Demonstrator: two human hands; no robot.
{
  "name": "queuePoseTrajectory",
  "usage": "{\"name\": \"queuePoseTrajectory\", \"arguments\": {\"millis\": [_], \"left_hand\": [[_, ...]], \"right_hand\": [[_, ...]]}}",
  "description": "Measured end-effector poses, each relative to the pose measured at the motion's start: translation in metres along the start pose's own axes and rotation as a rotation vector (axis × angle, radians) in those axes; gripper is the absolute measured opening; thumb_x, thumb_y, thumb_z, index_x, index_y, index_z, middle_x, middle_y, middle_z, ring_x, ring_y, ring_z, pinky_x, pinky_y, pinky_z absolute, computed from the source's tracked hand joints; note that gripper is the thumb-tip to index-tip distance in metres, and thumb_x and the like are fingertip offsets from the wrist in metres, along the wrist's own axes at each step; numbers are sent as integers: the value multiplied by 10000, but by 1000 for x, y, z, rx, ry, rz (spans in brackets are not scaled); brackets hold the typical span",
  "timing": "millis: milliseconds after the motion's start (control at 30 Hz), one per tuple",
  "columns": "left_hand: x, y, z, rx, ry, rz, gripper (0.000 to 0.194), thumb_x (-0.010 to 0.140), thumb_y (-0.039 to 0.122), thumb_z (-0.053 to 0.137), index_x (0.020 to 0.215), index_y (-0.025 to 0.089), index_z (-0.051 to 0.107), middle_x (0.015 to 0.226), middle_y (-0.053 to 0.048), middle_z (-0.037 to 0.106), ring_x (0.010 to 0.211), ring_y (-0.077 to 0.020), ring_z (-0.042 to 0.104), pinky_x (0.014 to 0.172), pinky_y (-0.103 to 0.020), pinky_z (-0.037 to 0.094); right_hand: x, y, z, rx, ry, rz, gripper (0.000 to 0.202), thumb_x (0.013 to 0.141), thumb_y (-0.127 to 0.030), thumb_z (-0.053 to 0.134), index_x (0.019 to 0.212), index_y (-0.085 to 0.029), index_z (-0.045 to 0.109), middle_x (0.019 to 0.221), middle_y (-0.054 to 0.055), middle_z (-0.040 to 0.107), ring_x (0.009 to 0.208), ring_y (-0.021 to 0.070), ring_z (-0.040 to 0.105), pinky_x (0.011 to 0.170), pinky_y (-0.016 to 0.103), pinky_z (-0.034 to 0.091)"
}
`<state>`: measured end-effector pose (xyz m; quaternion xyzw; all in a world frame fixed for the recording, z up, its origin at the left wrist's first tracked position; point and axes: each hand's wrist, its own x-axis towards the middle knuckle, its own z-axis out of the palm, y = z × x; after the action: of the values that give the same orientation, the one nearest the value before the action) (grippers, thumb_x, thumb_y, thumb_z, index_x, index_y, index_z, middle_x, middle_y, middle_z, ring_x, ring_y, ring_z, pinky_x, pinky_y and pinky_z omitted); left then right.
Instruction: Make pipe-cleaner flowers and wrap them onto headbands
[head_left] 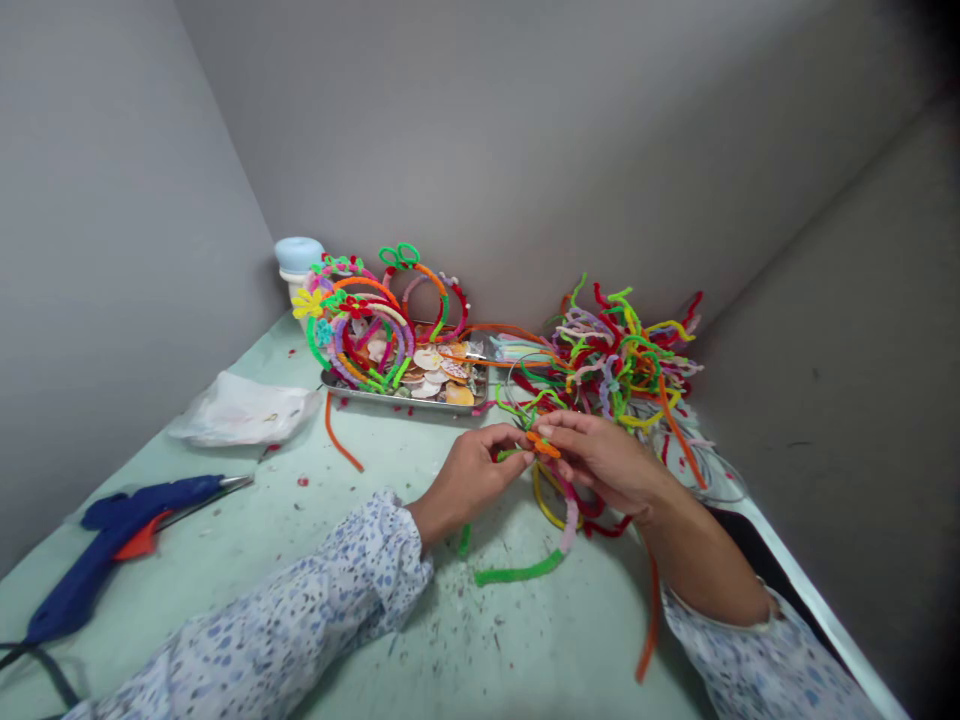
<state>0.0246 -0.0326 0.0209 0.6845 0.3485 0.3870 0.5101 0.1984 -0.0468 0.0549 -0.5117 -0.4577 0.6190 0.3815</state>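
Observation:
My left hand (480,475) and my right hand (600,460) meet over the table with fingers pinched together. Between the fingertips is a small looped orange pipe cleaner piece (545,445); the right fingers grip it. A headband wrapped in pipe cleaner, with a green end (525,572) and a pink stretch, curves down below the hands. Its upper part is hidden by the fingers, where a bit of green shows at my left fingertips. A yellow pipe cleaner loop (546,500) and dark red pipe cleaners lie just beneath my right hand.
A metal tray (405,403) holds shell-like discs and finished pipe cleaner headbands (367,330). A heap of coloured pipe cleaners (622,350) lies behind my right hand. At left are a blue glue gun (127,530), a plastic bag (244,410) and a blue-lidded container (298,255). Walls enclose the table.

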Motion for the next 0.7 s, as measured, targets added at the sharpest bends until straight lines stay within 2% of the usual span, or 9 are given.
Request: {"name": "queuePoseTrajectory", "arguments": {"millis": [200,300,400,533,700], "left_hand": [[2,2,-3,-77,38,-88,163,766,269,591,864,162,665,661,7,579,558,-93,466,548,-220,359],[5,3,-5,-168,67,-171,139,748,281,605,804,157,634,565,36,492,473,-72,384,474,-212,301],[7,2,-6,-235,82,-217,137,735,293,615,767,160,603,507,53,433,439,-67,350,440,-211,264],[8,1,-6,-279,72,-227,140,722,289,624,758,157,599,498,53,436,431,-63,358,431,-210,259],[7,-1,-7,-268,78,-209,140,727,288,621,761,153,600,511,49,440,430,-60,356,426,-210,258]], "right_hand": [[1,0,-1,56,2,-6,244,744,-359,637,892,-166,620,672,16,611,446,66,471,342,163,226],[2,2,-6,20,70,-17,250,720,-322,657,925,-182,634,745,15,633,476,67,474,371,168,269],[4,4,-6,-125,164,-40,205,693,-296,681,871,-197,653,692,-19,612,515,76,473,445,182,337],[4,7,3,-293,160,-91,158,697,-313,670,816,-208,669,721,-20,629,632,118,523,576,226,389],[7,11,16,-303,188,-145,198,724,-342,633,859,-208,688,842,2,669,790,164,564,713,270,403]]}}
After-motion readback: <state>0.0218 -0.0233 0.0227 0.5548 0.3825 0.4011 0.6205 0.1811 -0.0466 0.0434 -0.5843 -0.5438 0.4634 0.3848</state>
